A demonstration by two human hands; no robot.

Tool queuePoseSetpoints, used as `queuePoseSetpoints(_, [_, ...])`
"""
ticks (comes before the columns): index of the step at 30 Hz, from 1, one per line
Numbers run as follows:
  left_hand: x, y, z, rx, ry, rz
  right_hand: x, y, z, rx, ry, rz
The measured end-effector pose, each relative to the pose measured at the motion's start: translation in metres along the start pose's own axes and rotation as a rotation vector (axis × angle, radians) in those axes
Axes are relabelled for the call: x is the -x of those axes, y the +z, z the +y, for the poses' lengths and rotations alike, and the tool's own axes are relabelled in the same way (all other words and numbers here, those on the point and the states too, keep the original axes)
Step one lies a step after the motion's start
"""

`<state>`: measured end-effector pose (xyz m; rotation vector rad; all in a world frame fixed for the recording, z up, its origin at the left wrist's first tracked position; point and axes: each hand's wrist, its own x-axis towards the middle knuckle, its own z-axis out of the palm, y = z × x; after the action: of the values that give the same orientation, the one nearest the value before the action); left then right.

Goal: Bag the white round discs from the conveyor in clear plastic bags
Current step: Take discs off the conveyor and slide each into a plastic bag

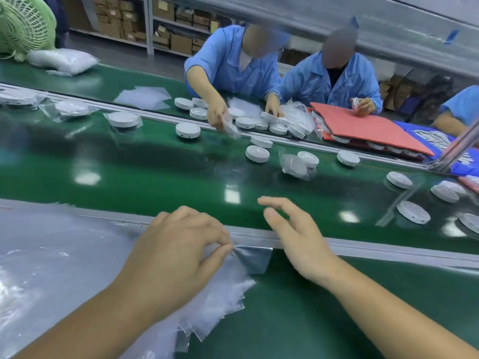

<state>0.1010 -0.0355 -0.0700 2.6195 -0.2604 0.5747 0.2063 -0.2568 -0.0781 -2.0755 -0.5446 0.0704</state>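
My left hand (178, 244) pinches the corner of a clear plastic bag (255, 259) between thumb and fingers, on top of a stack of clear bags (59, 268) at the near table edge. Above the conveyor's near rail, my right hand (295, 234) hovers with its fingers spread and holds nothing. White round discs lie on the green conveyor (155, 182): one bare disc (257, 153) in the middle, another (188, 130) farther left, one half in a bag (307, 159), and several (412, 215) at the right. Bagged discs (124, 120) lie at far left.
Two persons in blue coats (233, 66) work across the belt over a pile of discs (259, 121) and bags. A red pad (363, 125) covers discs at right. A green fan (23, 22) and a packet of bags (59, 60) stand far left.
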Motion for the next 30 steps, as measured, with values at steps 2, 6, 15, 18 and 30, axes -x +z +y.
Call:
queuePoseSetpoints(2, [0.002,0.002,0.004,0.024,-0.013,-0.035,0.031,0.003,-0.005,0.018,-0.071,-0.109])
queuePoseSetpoints(6, [0.006,0.008,0.006,0.096,-0.095,-0.023,0.052,0.017,-0.002,-0.120,-0.107,-0.167])
queuePoseSetpoints(15, [0.008,0.009,0.011,0.247,-0.236,-0.023,0.047,0.021,0.011,-0.423,0.050,0.069])
queuePoseSetpoints(18, [0.007,0.009,0.009,0.240,-0.255,-0.024,0.046,0.021,0.014,-0.385,0.018,0.022])
queuePoseSetpoints(30, [0.014,0.024,0.012,-0.086,0.074,-0.317,0.044,0.020,0.021,-0.395,-0.036,0.133])
